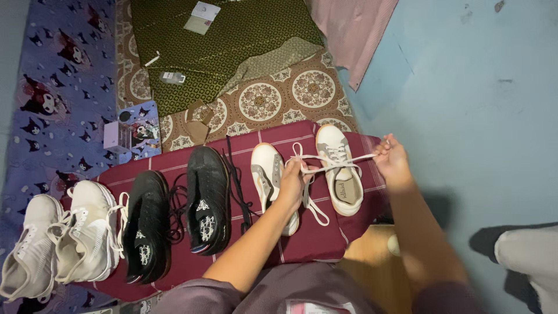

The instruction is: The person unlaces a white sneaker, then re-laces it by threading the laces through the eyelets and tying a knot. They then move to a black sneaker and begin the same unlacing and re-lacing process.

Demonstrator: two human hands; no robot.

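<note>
- The landmark is the maroon cloth (302, 238), spread on the floor with three pairs of shoes lined up on it.
- At the right end of the cloth lies a white shoe (340, 168) with a grey tongue, toe pointing away from the person; its partner, the second white shoe (268, 174), lies just beside it toward the cloth's middle.
- The left hand (295, 180) hovers between these two shoes, fingers pinched shut on one end of the white lace (325, 158).
- The right hand (390, 160) is at the cloth's right edge, closed on the other end of the same lace and drawing it taut out to the side.
- The lace runs from both hands to the eyelets of the right-hand white shoe; a slack loop hangs down beside that shoe.
- Judged from this, the step in hand is lacing or tightening this shoe; both ends are held and under tension.
- The next move seems to call for evening out the two ends and keeping the shoe from sliding on the cloth, since neither hand pins it.
- Nearer the cloth's middle sit two black shoes (177, 215) with loose black laces, and at its left end a pair of white sneakers (58, 238), partly off the cloth.
- Beyond the far side of the cloth lies a patterned rug (279, 96) with a green fabric on it.
</note>
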